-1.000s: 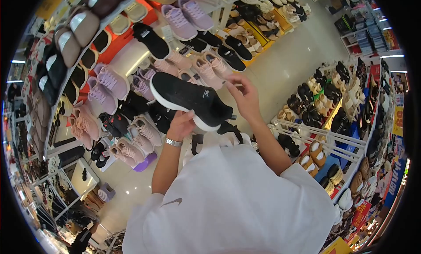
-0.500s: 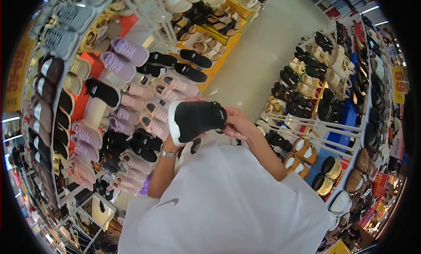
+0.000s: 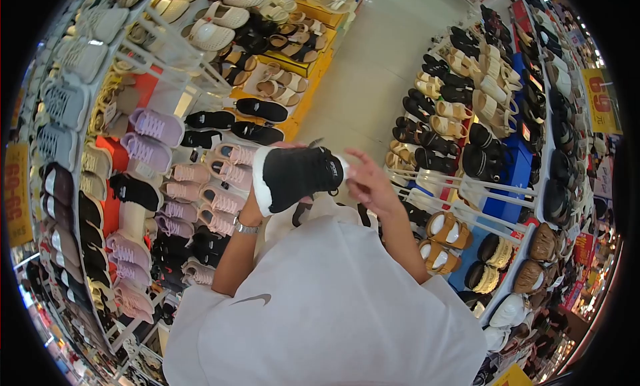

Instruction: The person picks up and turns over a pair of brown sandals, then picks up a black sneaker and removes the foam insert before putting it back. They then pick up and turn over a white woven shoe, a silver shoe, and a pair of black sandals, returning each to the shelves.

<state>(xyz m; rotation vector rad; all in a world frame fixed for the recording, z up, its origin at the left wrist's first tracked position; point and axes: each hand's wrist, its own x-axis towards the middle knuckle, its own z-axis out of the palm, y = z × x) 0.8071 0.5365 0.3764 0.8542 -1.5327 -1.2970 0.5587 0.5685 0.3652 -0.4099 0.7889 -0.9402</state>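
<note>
A black sneaker with a thick white sole edge and pale lettering on its right end is held out in front of my chest. My left hand has it from underneath and behind, mostly hidden by the shoe; a few fingertips show along its far edge. There is a metal-band watch on my left wrist. Just off the shoe's lettered end is my right hand, its fingers bent but apart, with nothing seen in them. Whether a fingertip still touches the shoe is hard to tell.
On my left, a display holds lilac sneakers, pink sneakers and black shoes. Sandals and brown slippers line the right-hand rack, which has white rails. Between them runs a pale floor aisle.
My right hand has come off the lettered end of the sneaker and its fingers have spread. The shoe stays in my left hand, turned slightly. The view has shifted, moving the shelves leftward.
</note>
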